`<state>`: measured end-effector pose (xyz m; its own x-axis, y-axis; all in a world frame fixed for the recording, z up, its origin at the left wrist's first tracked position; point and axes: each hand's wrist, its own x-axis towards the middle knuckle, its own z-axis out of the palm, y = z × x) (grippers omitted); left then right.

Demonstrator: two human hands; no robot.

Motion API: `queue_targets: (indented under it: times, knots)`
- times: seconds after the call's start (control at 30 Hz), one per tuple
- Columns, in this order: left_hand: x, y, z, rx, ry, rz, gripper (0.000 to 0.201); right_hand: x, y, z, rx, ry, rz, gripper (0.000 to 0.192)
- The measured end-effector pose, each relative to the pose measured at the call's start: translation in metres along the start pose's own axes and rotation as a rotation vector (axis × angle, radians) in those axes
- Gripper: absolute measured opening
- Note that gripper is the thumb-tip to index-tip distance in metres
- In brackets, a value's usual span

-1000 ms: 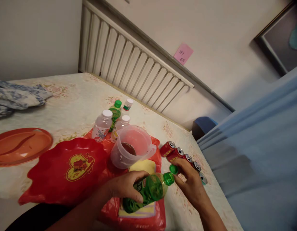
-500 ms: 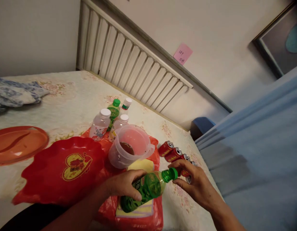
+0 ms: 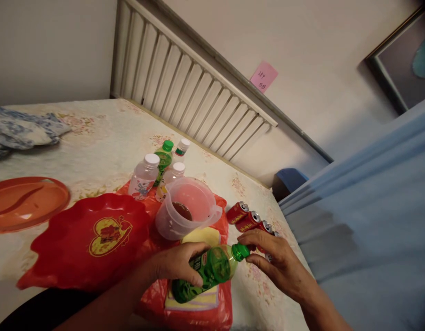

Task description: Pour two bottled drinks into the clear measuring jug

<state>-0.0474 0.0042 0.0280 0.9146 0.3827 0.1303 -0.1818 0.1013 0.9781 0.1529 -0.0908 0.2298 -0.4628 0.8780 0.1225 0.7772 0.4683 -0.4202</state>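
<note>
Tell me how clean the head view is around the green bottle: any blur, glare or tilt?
Head view: green bottle and both hands are fairly sharp; small highlights glint on the bottle; the horizon is tilted, so the slatted headboard runs diagonally; the blue cloth at right looks soft and smeared; light is dim and warm.

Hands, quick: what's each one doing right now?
Left hand: closed around the green bottle.
Right hand: fingertips pinching the bottle's green cap.

Pink note (image 3: 263, 76) writing too small to read; right hand (image 3: 277, 264) hides nearest red cans (image 3: 248, 219); framed picture (image 3: 403, 64) cut off.
</note>
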Motion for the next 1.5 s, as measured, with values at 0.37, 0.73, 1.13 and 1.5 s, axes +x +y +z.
queue_targets:
  times: [0.37, 0.73, 1.13, 1.5]
  knots:
    - [0.0, -0.001, 0.0, 0.033, 0.015, -0.001, 0.075, 0.001, -0.002, 0.001, 0.026, -0.024, 0.012, 0.02]
    - [-0.001, 0.008, 0.002, 0.0, 0.002, -0.007, 0.066, -0.004, 0.004, 0.014, 0.045, 0.107, 0.255, 0.053]
    - [0.001, -0.001, 0.002, 0.031, 0.029, 0.042, 0.072, -0.034, 0.016, 0.111, 0.547, 0.345, 0.529, 0.053]
    - [0.007, -0.016, 0.006, -0.183, -0.009, 0.129, 0.089, -0.02, 0.006, 0.125, 0.487, 0.598, 0.632, 0.039]
